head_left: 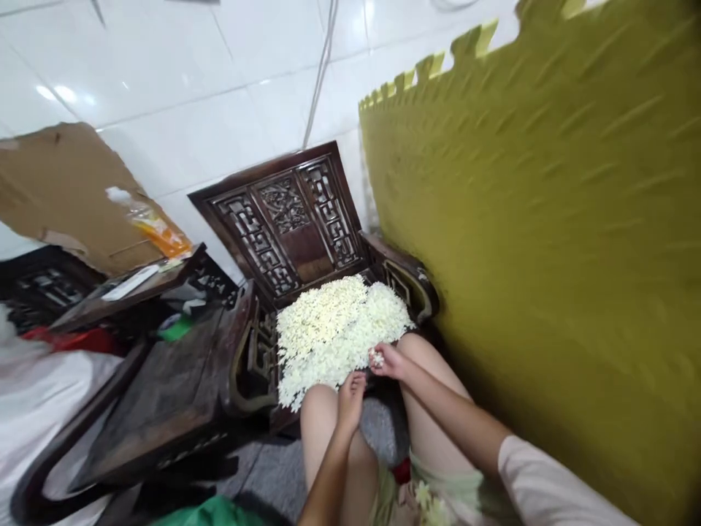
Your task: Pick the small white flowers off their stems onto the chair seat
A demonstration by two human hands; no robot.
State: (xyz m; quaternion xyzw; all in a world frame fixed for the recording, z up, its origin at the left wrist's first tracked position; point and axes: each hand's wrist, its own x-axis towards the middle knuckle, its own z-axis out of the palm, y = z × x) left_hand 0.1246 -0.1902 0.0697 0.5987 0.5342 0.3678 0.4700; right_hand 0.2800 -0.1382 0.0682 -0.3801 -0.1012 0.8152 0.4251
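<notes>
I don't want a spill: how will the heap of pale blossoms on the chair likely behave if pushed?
The pale blossoms are many small pieces heaped loosely, so they will probably scatter rather than move together. Those in the right hand look small, so each is likely light. Some lie near the front edge of the chair and might fall.

A pale pinkish-white, roughly elbow-length sleeve (pixel 550 478) is worn with light green shorts (pixel 457 482).
</notes>
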